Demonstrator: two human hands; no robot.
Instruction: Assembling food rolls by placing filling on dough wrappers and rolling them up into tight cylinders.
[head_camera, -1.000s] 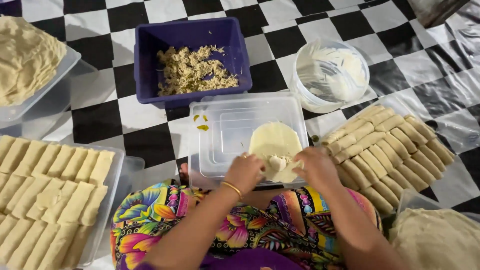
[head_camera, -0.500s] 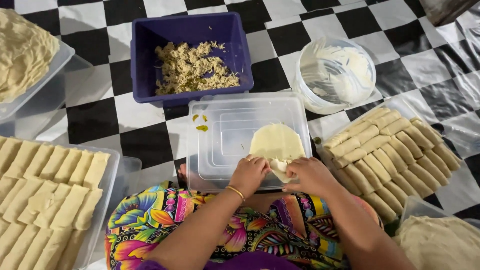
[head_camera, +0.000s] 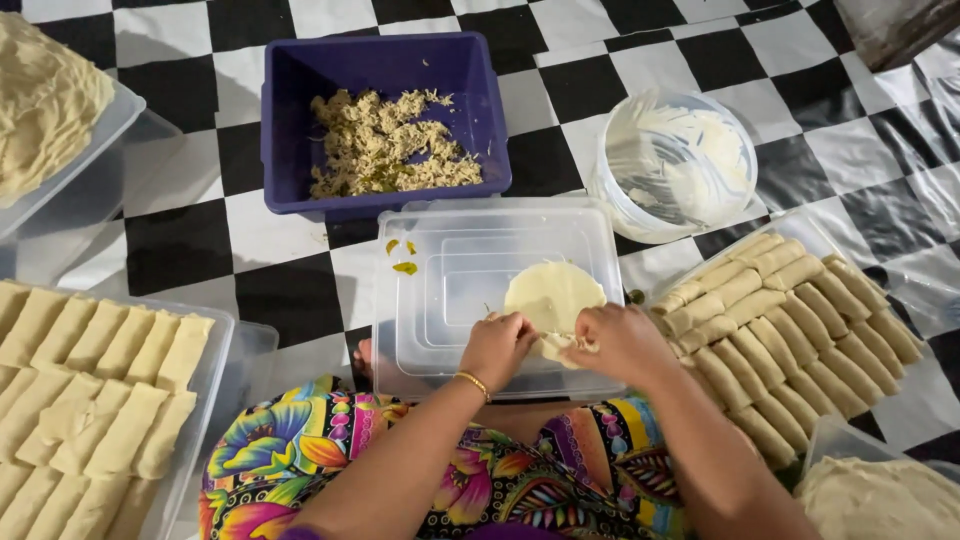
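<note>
Together, the fingertips of both hands pinch the near edge of a thin round wrapper (head_camera: 553, 297): the left hand (head_camera: 497, 348), a gold bangle (head_camera: 472, 381) at its wrist, and the right hand (head_camera: 620, 343) are curled narrow over a small lump of filling at that edge, gripping dough and not spread. Half a second ago the wrapper lay more nearly flat, with the hands just behind it; now its near rim is lifted and folded over, so the roll seems to have begun, though little of the disc is taken up so far.

The wrapper is pale, soft and matte, lying on an upturned clear plastic lid (head_camera: 497, 290) with moulded rectangular steps and a few yellow-green crumbs near its far left corner. Beyond the lid stands a deep purple plastic tub (head_camera: 384, 117) holding shredded, dry-looking beige filling. To its right is a round translucent bowl (head_camera: 677, 162) smeared with white paste. On the right a clear tray (head_camera: 790, 330) carries neat rows of finished rolls, smooth and cylindrical; on the left a second tray (head_camera: 90, 395) holds flatter, folded ones. A heap of stacked wrappers (head_camera: 45, 95) sits far left, another stack at the lower right corner (head_camera: 880, 497). Everything rests on a glossy black-and-white chequered sheet (head_camera: 180, 250), near the person's bright floral lap.
</note>
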